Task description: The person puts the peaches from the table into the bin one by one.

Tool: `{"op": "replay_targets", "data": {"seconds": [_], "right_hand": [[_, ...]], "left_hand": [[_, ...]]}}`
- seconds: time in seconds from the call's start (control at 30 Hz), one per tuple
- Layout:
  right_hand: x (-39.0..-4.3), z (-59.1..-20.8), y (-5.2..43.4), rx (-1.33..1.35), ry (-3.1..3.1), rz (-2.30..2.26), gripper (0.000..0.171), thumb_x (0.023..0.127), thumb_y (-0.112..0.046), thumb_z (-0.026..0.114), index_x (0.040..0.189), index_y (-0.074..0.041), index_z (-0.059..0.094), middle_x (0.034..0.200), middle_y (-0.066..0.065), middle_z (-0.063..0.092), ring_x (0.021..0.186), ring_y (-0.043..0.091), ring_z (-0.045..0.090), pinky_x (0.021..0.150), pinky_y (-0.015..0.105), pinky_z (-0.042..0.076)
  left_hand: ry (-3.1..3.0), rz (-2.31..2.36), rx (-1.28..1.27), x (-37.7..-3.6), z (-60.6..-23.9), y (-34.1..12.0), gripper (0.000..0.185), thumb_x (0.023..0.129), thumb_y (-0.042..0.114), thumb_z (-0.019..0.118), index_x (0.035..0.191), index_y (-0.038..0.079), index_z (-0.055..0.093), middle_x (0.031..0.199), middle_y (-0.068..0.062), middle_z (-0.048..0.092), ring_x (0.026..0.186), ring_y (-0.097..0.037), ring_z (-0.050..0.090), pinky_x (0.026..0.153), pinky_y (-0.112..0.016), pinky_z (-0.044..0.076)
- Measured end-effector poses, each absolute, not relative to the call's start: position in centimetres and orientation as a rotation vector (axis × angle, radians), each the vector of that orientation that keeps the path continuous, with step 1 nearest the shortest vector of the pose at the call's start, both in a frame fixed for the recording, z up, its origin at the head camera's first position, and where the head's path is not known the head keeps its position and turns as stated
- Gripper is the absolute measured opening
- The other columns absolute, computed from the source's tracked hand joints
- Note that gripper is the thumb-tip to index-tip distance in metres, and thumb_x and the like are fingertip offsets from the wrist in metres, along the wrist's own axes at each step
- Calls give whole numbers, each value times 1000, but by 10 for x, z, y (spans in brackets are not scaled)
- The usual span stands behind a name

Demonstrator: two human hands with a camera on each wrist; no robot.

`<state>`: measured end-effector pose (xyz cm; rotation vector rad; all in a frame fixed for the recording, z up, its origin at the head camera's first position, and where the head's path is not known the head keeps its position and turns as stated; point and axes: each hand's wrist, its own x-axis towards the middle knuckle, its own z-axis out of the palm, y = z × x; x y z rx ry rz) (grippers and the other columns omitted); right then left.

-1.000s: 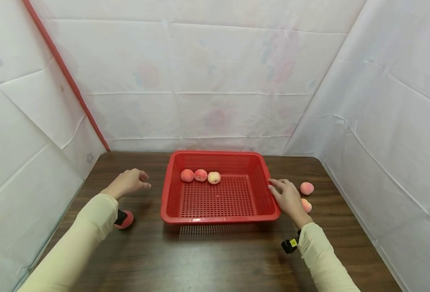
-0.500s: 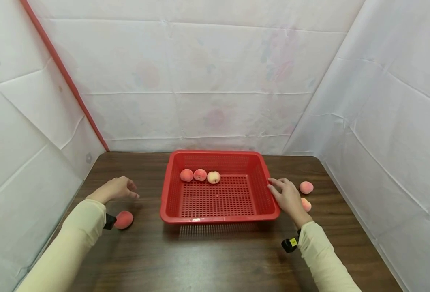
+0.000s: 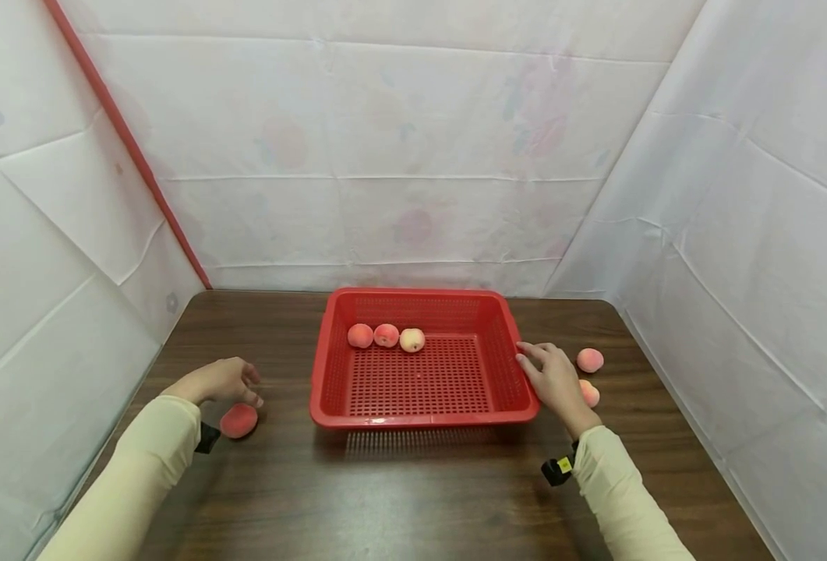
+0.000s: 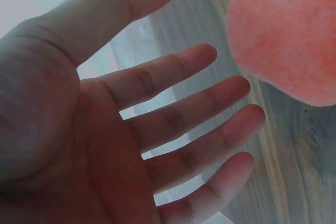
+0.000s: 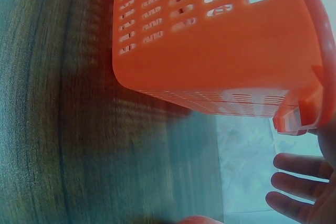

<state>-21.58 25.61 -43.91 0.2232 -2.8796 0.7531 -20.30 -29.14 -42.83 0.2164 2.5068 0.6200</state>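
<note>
Neither grip of ours holds anything. Our left hand (image 3: 218, 381) hovers with fingers spread and straight just above the peach (image 3: 238, 420) that lies on the desk (image 3: 413, 499) left of the red basket (image 3: 423, 419). In the left wrist view the open palm (image 4: 105, 145) faces the peach (image 4: 286, 35), close to it, but we cannot tell whether any finger touches it.

Our right hand (image 3: 556, 382) rests with relaxed fingers against the right rim of the basket, fingertips (image 3: 521, 360) on or at the rim. In the right wrist view we see the basket's perforated side wall (image 5: 220, 40) and a few of our fingers (image 5: 299, 182) beside its corner, held loosely and apart.

Three peaches sit in a row inside the basket near its far wall, toward the left: one (image 3: 360, 336), a second (image 3: 386, 335) touching or just beside it, and a paler third (image 3: 411, 340).

Two more peaches lie on the desk to the right of the basket: one (image 3: 589, 360) just beyond our right hand and another (image 3: 590, 394) partly hidden behind the hand.

White cloth walls (image 3: 413, 156) stand around the desk, with a red pole (image 3: 125, 140) slanting along the left side.
</note>
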Motion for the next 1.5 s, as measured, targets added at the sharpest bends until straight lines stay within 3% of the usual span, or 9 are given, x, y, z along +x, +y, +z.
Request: {"op": "replay_targets", "data": {"seconds": [0.13,0.5,0.83,1.27,1.5], "right_hand": [[-216,-439,256,220,-2883,745,37,97,-29,60,129,-12,64,115,18,64,104,35,58,85,51,48],[-217,-439,257,219,-2881,731,37,97,-29,60,129,-13,64,113,18,65,102,34,58,83,50,49],[-217,-438,256,210,-2893,732,37,97,-29,59,130,-12,63,115,18,64,105,35,57,85,52,49],[-217,-439,257,234,-2876,730,37,97,-29,60,129,-12,64,114,19,65,104,36,58,85,52,49],[-217,-441,258,263,-2857,741,37,96,-28,60,128,-10,65,114,21,65,103,38,59,86,53,48]], "left_hand": [[2503,614,229,-201,-430,-293,57,79,23,78,120,-11,58,118,-29,62,105,-44,61,84,-53,52],[2521,643,207,-194,-436,-296,43,75,18,81,103,-9,63,100,-22,67,92,-32,63,79,-46,52],[2484,693,120,-188,-436,-295,24,77,14,78,88,1,62,82,-8,60,71,-19,53,58,-31,48],[2499,732,122,-186,-438,-295,19,80,14,77,78,5,60,73,-2,58,63,-14,50,55,-29,45],[2540,689,133,-189,-439,-297,20,81,20,75,81,5,61,74,-2,59,65,-15,50,56,-28,42]]}}
